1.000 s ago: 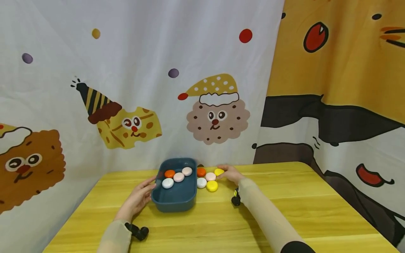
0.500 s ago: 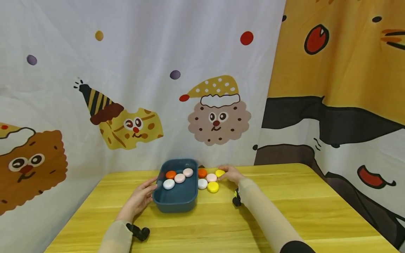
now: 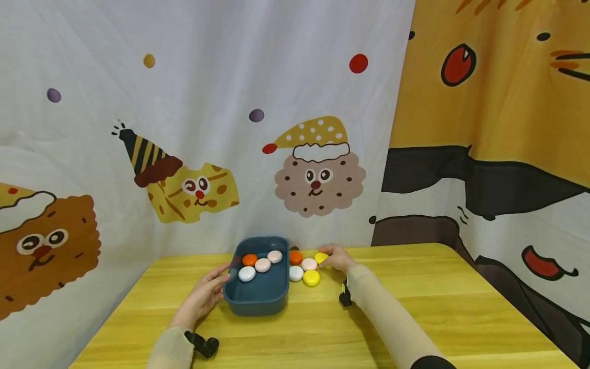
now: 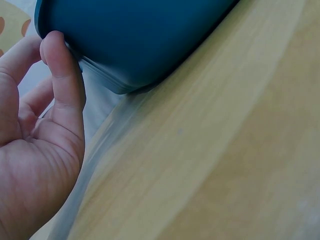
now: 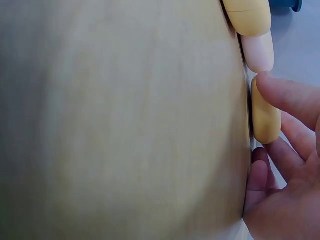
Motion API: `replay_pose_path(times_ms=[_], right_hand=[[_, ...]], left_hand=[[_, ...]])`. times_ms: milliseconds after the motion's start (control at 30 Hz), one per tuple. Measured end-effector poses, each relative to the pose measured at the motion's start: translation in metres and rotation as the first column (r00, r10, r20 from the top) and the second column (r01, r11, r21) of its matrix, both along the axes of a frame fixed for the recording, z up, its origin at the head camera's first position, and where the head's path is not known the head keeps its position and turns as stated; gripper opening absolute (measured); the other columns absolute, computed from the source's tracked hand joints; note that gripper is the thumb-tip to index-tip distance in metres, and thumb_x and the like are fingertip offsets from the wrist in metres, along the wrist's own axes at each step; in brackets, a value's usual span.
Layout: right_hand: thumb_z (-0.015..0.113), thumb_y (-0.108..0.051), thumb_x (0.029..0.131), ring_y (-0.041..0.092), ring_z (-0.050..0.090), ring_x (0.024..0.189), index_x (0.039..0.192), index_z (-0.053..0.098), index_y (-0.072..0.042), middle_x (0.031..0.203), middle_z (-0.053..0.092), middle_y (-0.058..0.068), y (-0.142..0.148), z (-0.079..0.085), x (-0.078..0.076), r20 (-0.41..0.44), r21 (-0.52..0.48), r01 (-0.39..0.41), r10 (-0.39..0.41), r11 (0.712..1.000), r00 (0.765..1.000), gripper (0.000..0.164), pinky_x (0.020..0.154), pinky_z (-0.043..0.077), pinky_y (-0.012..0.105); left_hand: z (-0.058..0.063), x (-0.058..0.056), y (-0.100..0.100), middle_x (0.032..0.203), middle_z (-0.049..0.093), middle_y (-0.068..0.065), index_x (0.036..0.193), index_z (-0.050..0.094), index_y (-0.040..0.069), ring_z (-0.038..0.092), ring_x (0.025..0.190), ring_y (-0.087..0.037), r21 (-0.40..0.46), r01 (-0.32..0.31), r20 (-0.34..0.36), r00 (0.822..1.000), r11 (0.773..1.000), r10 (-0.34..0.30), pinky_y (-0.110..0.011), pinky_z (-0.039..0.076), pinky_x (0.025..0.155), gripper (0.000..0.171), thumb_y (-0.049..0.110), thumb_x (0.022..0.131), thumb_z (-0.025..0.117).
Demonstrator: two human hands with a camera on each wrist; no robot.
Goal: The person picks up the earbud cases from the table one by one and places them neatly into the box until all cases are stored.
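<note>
A dark blue plastic box (image 3: 258,308) stands on the table, with one orange, one white and two pale pink rounded discs (image 3: 262,265) inside. My left hand (image 3: 205,294) rests against the box's left side; the left wrist view shows its fingertips (image 4: 54,45) at the rim. Right of the box lies a cluster of similar discs, one of them orange (image 3: 296,258), one white (image 3: 296,273), one pale pink (image 3: 309,264). My right hand (image 3: 338,259) pinches a yellow disc (image 5: 267,112) at the cluster's far right, thumb on one edge and fingers on the other. Another yellow disc (image 3: 311,278) lies nearer.
The yellow wood-grain table (image 3: 286,341) ends at the back against a white curtain (image 3: 207,61) printed with cartoon figures. A patterned orange and black cloth (image 3: 507,102) hangs on the right. Small black cameras (image 3: 203,344) sit on both wrists.
The whole head view has shifted slightly downward as the camera tilted. Both hands keep their places at the box and the yellow disc; the discs have not visibly moved.
</note>
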State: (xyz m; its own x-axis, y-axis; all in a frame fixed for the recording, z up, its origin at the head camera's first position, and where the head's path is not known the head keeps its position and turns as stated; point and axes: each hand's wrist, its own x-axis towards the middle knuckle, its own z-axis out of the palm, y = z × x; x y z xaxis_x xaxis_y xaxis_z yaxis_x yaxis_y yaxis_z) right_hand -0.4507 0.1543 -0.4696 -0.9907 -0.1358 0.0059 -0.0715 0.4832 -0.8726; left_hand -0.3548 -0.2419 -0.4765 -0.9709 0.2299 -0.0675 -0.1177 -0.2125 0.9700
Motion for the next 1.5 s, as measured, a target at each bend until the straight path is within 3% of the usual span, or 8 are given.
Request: replay_pose_path(times_ms=[233,467,600,767,900,1033,1167,1500], right_hand=[[0.078,0.005,0.073,0.035,0.051,0.117,0.122,0.063,0.005,0.127,0.057,0.022,0.004,0.001,0.0,-0.003,-0.005,0.001,-0.001,1.0,1.0,0.051,0.1,0.041,0.045],[0.084,-0.007,0.07,0.031,0.054,0.112,0.12,0.066,0.001,0.122,0.062,0.018,0.013,0.004,-0.003,-0.064,-0.004,-0.067,0.067,0.998,0.996,0.053,0.097,0.044,0.043],[0.08,-0.001,0.071,0.033,0.052,0.115,0.126,0.06,0.005,0.127,0.058,0.02,0.012,0.011,-0.001,-0.018,-0.072,-0.036,0.035,0.997,0.999,0.059,0.102,0.039,0.047],[0.076,0.004,0.073,0.028,0.055,0.106,0.127,0.058,0.008,0.126,0.058,0.02,0.011,0.02,-0.001,0.001,-0.117,-0.005,0.006,0.993,1.0,0.057,0.096,0.045,0.041],[0.075,0.003,0.075,0.026,0.058,0.103,0.126,0.059,0.008,0.123,0.06,0.02,0.014,0.027,-0.001,-0.056,-0.051,-0.03,0.027,0.998,0.998,0.054,0.091,0.048,0.038],[0.075,-0.001,0.078,0.029,0.057,0.109,0.129,0.058,0.007,0.126,0.06,0.02,0.015,0.037,0.003,-0.089,0.005,-0.057,0.057,0.998,0.994,0.054,0.096,0.046,0.04],[0.074,-0.003,0.079,0.032,0.054,0.115,0.131,0.057,0.006,0.13,0.057,0.021,0.016,0.046,0.008,-0.091,0.004,-0.07,0.07,0.998,0.993,0.055,0.1,0.042,0.044],[0.074,-0.005,0.082,0.033,0.052,0.119,0.131,0.058,0.003,0.133,0.055,0.019,0.022,0.061,0.005,-0.087,0.009,-0.08,0.08,0.997,0.993,0.052,0.101,0.041,0.046]], left_hand=[[-0.002,-0.001,0.002,0.107,0.064,-0.004,0.153,0.028,0.008,0.059,0.062,-0.006,-0.008,-0.022,0.01,1.0,1.0,0.022,-0.02,0.05,0.058,0.064,0.017,0.098,0.059],[-0.003,-0.001,0.0,0.105,0.063,-0.003,0.154,0.026,0.007,0.056,0.059,-0.005,-0.013,-0.012,0.007,1.0,1.0,0.012,-0.019,0.049,0.057,0.064,0.016,0.099,0.058],[-0.001,-0.002,0.0,0.098,0.064,-0.001,0.154,0.025,0.006,0.057,0.06,-0.006,-0.001,-0.006,-0.008,1.0,1.0,0.006,-0.019,0.049,0.056,0.065,0.015,0.098,0.058],[0.001,-0.002,0.001,0.099,0.065,0.0,0.154,0.025,0.006,0.059,0.063,-0.006,0.004,-0.005,-0.006,1.0,1.0,0.005,-0.019,0.05,0.058,0.067,0.016,0.098,0.06],[-0.001,-0.001,0.001,0.105,0.065,-0.002,0.154,0.025,0.005,0.06,0.066,-0.007,0.001,-0.004,-0.009,1.0,1.0,0.004,-0.02,0.05,0.059,0.067,0.015,0.098,0.059],[-0.003,0.0,0.0,0.105,0.065,-0.001,0.154,0.025,0.005,0.059,0.067,-0.007,-0.004,-0.018,-0.003,1.0,1.0,0.018,-0.02,0.049,0.059,0.066,0.015,0.098,0.059],[-0.003,0.001,-0.002,0.107,0.064,-0.001,0.154,0.025,0.006,0.059,0.067,-0.007,-0.01,-0.025,0.001,1.0,1.0,0.025,-0.019,0.049,0.059,0.066,0.016,0.098,0.058],[0.0,0.003,-0.002,0.111,0.063,-0.001,0.155,0.02,0.006,0.059,0.068,-0.006,0.002,0.036,-0.004,0.999,0.999,-0.036,-0.019,0.05,0.061,0.068,0.017,0.099,0.057]])
